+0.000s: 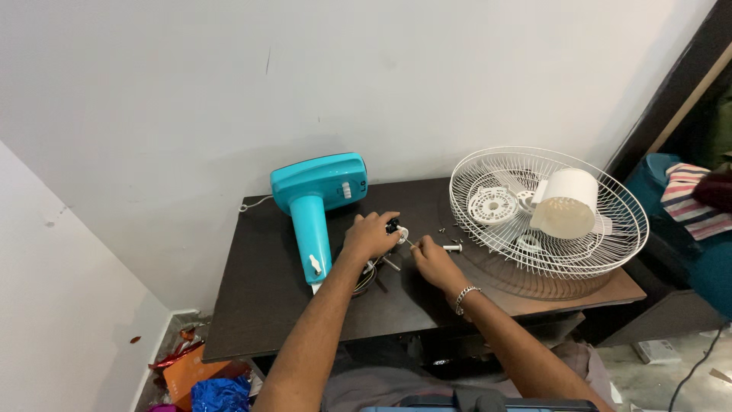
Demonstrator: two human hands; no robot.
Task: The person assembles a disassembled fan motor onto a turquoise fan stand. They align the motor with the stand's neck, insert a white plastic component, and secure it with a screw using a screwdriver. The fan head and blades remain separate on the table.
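My left hand [369,236] grips a small black and white part [396,229] with wires trailing beneath it, just right of the turquoise fan body [316,198] lying on the dark table [259,297]. My right hand [432,258], a bracelet on its wrist, pinches a thin tool [410,243] whose tip points at that part. A white plastic bolt [453,247] and a few small screws [446,227] lie just beyond my right hand.
A white wire fan grille [610,229] rests on the table's right side, holding a white motor cover [568,202] and round white plastic parts [492,204]. Colourful wrappers lie on the floor at lower left [206,385]. A striped cloth [690,198] lies at far right.
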